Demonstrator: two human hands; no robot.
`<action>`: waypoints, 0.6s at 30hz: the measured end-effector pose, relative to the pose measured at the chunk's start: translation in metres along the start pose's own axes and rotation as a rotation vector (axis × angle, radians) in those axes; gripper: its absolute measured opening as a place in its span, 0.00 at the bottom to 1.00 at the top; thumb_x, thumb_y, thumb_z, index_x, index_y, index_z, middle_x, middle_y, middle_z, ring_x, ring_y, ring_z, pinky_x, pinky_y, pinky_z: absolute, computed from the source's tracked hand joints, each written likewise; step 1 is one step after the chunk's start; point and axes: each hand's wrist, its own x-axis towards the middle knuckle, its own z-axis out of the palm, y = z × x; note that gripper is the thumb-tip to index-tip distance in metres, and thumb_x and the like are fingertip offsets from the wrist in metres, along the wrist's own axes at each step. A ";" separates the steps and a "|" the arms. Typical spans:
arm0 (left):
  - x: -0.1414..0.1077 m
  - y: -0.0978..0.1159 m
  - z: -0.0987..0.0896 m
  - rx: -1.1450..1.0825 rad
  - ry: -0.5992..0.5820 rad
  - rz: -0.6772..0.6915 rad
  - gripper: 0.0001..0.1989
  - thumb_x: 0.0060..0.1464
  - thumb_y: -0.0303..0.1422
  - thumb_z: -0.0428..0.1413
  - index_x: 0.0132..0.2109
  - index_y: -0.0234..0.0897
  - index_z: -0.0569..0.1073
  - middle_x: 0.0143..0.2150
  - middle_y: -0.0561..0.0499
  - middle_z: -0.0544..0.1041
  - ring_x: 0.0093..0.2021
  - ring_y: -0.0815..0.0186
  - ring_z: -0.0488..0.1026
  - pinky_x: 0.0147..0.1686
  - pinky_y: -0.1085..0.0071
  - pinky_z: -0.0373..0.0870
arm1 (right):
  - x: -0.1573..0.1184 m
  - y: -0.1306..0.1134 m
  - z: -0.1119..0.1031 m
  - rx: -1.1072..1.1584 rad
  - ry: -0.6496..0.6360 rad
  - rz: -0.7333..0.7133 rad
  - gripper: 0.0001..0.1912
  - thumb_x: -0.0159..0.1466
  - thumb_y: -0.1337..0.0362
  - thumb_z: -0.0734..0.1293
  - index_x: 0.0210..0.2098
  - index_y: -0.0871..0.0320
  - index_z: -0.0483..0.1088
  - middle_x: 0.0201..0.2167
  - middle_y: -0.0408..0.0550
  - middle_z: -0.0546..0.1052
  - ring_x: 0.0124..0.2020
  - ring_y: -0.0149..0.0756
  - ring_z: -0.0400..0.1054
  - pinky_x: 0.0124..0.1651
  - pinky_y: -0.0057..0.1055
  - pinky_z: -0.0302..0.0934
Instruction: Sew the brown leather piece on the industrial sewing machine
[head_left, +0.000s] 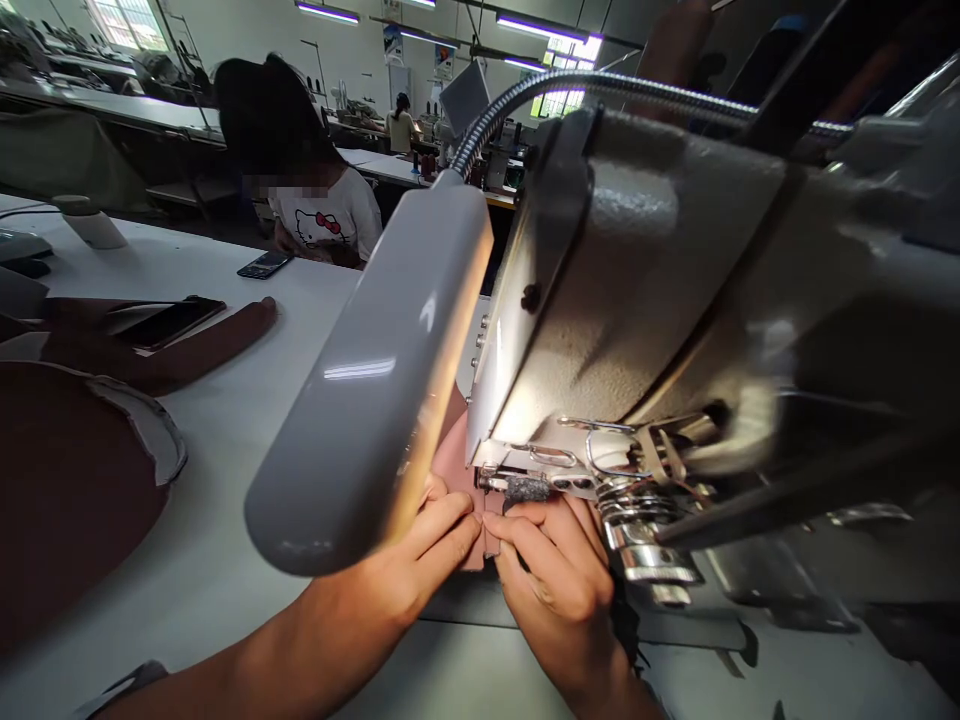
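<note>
The white table (225,430) fills the near and left of the scene. On it at the right stands a grey sewing machine (637,300), its head looming close to the camera, with a gooseneck lamp (375,390) hanging in front of it and shining down. At the far left edge lies a large brown upholstery piece (67,480) with a pale rim, and beyond it a darker brown strip (210,345) with a phone (169,322) resting on it. A second phone (264,264) lies farther back, near a seated person in a white printed shirt (326,215).

Under the machine's needle area sits a small pinkish-brown fabric piece (469,500) — both hands meet on it. The left hand (420,560) presses its fingers flat on the fabric from the left; the right hand (559,570) pinches the fabric's edge just beside the presser foot (525,488), fingertips almost touching the left's.
</note>
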 end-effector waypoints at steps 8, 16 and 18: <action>0.013 -0.016 -0.009 -0.016 0.042 0.122 0.14 0.65 0.22 0.41 0.44 0.36 0.71 0.43 0.47 0.74 0.45 0.62 0.65 0.42 0.68 0.67 | 0.002 0.000 0.000 -0.029 -0.015 0.008 0.09 0.58 0.77 0.65 0.30 0.57 0.74 0.25 0.46 0.73 0.29 0.35 0.68 0.39 0.34 0.63; 0.021 -0.032 0.000 -0.125 0.194 0.227 0.15 0.64 0.21 0.43 0.45 0.34 0.74 0.41 0.47 0.76 0.44 0.62 0.66 0.44 0.66 0.68 | 0.000 0.002 0.001 -0.094 -0.063 0.024 0.07 0.61 0.71 0.66 0.35 0.56 0.75 0.28 0.48 0.76 0.33 0.37 0.70 0.42 0.35 0.65; 0.024 -0.034 0.000 -0.130 0.225 0.228 0.16 0.63 0.20 0.43 0.43 0.35 0.75 0.37 0.48 0.77 0.40 0.64 0.67 0.41 0.69 0.68 | 0.002 0.002 0.001 -0.101 -0.065 0.030 0.07 0.62 0.70 0.66 0.36 0.55 0.75 0.30 0.48 0.77 0.33 0.36 0.70 0.43 0.34 0.65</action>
